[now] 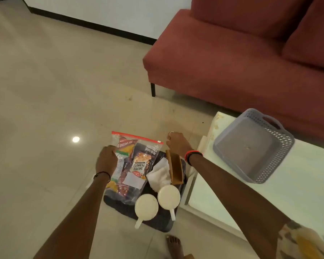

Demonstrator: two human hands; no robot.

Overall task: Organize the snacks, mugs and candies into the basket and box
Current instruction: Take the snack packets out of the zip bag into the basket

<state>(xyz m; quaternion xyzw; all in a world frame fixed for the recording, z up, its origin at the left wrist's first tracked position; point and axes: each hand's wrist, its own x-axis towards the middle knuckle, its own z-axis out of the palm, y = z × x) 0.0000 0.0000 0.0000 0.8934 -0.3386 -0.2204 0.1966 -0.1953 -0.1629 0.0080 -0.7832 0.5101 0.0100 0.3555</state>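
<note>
The person bends over a dark grey rectangular tray [120,204] on the pale tiled floor [45,90]. A clear plastic zip bag with a red seal strip [137,161], stuffed with snack packets, one reading "Salted Peanuts", stands tilted over the tray's 10 o'clock corner. The left hand [106,161] grips the bag's left edge, fingers wrapped around the plastic. The right hand [177,144] is at the bag's 2 o'clock corner with fingers curled; I cannot tell whether they actually pinch the seal.

At 5 o'clock from the bag, two round white mugs [146,206] stand side by side on the tray, handles pointing toward the person. Just beyond them lies a crumpled white wrapper [160,174], and a small brown cardboard box [175,169] leans beside it under the right wrist.

At 3 o'clock, on a low white table [232,193], sits a grey perforated plastic basket with handle cut-outs [251,146], nothing in it but a tiny speck. A rust-red fabric sofa [232,62] stands behind at 1 o'clock. A bare foot [173,242] shows at 6 o'clock.
</note>
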